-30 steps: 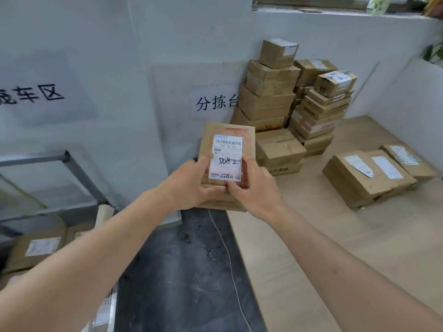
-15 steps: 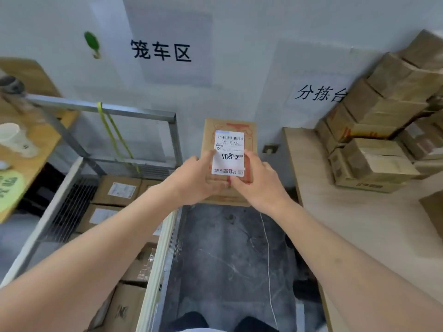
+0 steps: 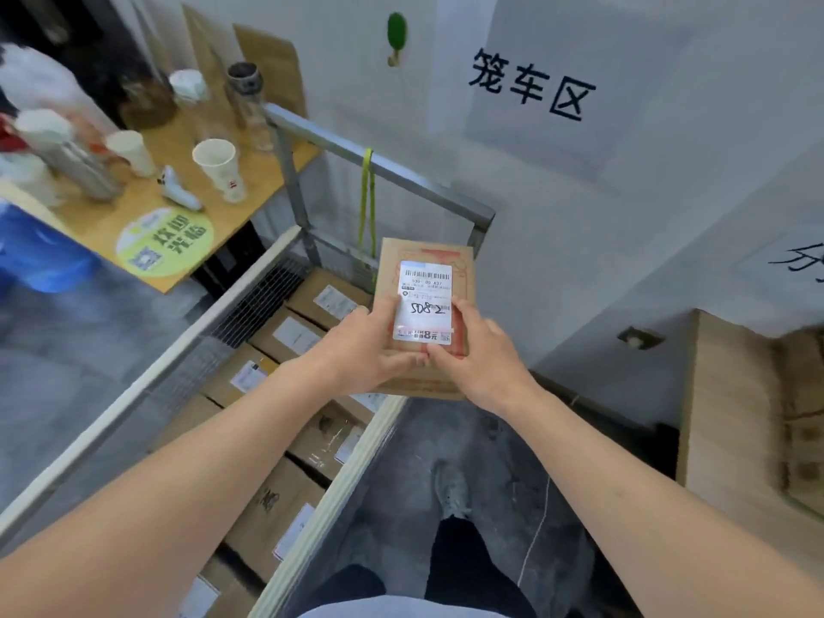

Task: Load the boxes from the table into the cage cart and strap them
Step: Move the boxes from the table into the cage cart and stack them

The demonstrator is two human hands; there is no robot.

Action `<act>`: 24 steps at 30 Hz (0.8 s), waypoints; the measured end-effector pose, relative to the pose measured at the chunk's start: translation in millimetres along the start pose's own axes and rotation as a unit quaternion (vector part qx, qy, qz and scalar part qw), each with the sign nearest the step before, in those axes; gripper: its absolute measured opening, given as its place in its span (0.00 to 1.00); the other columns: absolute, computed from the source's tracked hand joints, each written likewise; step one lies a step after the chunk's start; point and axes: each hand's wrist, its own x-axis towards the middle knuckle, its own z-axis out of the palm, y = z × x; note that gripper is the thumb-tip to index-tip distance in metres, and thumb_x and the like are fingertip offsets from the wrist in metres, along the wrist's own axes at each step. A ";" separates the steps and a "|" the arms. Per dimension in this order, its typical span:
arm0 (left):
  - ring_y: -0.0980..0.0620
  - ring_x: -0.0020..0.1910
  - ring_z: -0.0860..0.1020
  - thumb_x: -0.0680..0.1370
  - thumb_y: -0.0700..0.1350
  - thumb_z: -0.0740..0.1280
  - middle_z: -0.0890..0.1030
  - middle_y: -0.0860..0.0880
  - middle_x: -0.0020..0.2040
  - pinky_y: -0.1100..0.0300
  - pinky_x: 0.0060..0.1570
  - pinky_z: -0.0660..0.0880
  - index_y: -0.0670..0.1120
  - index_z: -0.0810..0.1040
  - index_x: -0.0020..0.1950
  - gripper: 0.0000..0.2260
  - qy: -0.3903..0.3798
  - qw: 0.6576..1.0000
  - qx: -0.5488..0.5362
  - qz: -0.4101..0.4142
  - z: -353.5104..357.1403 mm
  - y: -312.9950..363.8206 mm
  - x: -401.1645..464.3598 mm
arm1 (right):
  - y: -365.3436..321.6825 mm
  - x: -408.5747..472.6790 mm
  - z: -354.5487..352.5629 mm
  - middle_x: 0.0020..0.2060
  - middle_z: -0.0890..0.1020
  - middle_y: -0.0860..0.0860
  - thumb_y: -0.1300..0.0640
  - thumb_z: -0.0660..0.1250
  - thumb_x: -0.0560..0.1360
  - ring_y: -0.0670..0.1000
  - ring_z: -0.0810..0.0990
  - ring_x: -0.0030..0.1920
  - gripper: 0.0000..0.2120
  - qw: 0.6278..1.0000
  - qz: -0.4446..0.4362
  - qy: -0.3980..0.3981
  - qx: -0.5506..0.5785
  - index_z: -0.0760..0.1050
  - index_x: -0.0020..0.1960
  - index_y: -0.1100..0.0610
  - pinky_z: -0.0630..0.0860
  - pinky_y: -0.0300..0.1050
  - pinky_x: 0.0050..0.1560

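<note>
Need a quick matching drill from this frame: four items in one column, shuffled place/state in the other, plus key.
Things:
1. held box
2. yellow-green strap
3. paper cup
4. cage cart

Places or states:
A. standing on the wooden side table
B. hanging from the cart's top rail
C. gripped by left hand and right hand
D. already holding labelled boxes

Pairs: 1-C, 2-B, 3-A, 4-D
</note>
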 end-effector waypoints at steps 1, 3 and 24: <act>0.48 0.61 0.78 0.65 0.80 0.64 0.76 0.48 0.67 0.47 0.61 0.78 0.57 0.53 0.81 0.52 0.007 1.000 -0.012 -0.013 0.8 -7.3 0.0 | -2.0 9.5 4.4 0.66 0.71 0.49 0.38 0.69 0.77 0.49 0.74 0.64 0.40 1.000 -0.013 -0.016 -0.003 0.53 0.83 0.44 0.74 0.47 0.63; 0.50 0.61 0.78 0.64 0.81 0.64 0.77 0.51 0.67 0.48 0.60 0.78 0.58 0.55 0.81 0.51 0.026 0.998 -0.039 -0.040 4.1 -21.3 -0.1 | -5.1 28.7 13.0 0.66 0.71 0.49 0.39 0.70 0.78 0.49 0.74 0.62 0.40 0.998 -0.042 -0.049 -0.004 0.53 0.82 0.43 0.74 0.47 0.63; 0.44 0.69 0.73 0.73 0.72 0.65 0.70 0.45 0.72 0.48 0.68 0.72 0.60 0.53 0.84 0.43 0.141 0.882 -0.238 -0.381 121.1 -160.8 -33.4 | -8.8 143.5 202.5 0.55 0.80 0.45 0.30 0.61 0.71 0.44 0.79 0.50 0.33 0.910 -0.208 -0.342 -0.107 0.65 0.75 0.36 0.78 0.48 0.50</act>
